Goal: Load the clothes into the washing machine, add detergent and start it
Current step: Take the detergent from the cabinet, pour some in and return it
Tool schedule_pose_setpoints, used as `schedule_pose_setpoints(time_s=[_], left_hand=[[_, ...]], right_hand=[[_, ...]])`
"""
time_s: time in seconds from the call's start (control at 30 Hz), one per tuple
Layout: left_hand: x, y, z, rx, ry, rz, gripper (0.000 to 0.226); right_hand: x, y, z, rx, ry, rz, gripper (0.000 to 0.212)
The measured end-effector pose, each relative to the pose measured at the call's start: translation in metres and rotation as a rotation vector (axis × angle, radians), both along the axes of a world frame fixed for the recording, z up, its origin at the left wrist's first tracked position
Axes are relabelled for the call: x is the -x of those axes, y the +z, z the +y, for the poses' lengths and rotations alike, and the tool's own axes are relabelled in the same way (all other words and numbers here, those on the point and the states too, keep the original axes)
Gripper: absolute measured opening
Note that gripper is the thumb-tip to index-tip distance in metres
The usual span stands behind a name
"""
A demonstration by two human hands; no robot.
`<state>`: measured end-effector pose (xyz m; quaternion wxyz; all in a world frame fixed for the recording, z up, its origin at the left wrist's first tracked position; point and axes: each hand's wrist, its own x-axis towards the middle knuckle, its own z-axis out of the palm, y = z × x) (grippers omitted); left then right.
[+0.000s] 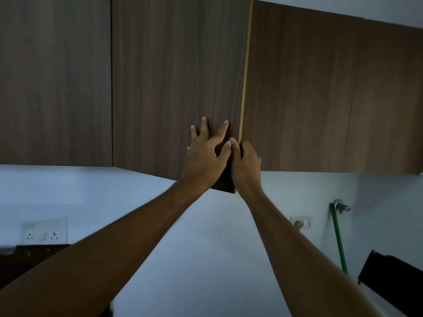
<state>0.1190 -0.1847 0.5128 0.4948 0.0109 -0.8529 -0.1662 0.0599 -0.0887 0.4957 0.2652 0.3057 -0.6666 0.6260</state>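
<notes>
A dark wood wall cabinet door (178,76) stands slightly ajar, its pale edge showing along the right side. My left hand (206,154) lies flat against the door's front near its lower right corner, fingers spread. My right hand (246,165) grips the door's free edge just beside it, thumb on the front and fingers curled behind. No clothes, detergent or washing machine can be seen; the cabinet's inside is hidden.
More shut cabinet doors (320,88) flank the ajar one. On the white wall below are a socket panel (44,232) at left, a second socket (301,221), a tap (341,205) with a green hose (337,236), and a black object (393,282) at lower right.
</notes>
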Motion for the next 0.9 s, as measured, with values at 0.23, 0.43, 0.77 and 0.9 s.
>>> schedule_pose_setpoints(time_s=[0.23, 0.43, 0.77, 0.9], left_hand=[[-0.025, 0.013, 0.002, 0.004, -0.072, 0.038, 0.054], [-0.055, 0.009, -0.009, 0.005, -0.146, 0.060, 0.058], [-0.116, 0.007, -0.030, -0.073, -0.243, 0.103, 0.076], [-0.142, 0.007, -0.047, -0.098, -0.316, 0.132, 0.077]], right_hand=[[-0.044, -0.002, -0.006, 0.065, -0.048, 0.004, 0.032], [-0.088, -0.004, -0.018, 0.108, -0.131, 0.041, 0.031], [-0.158, -0.007, -0.052, 0.274, -0.051, -0.045, 0.032], [-0.184, -0.008, -0.068, 0.206, -0.132, 0.109, 0.044]])
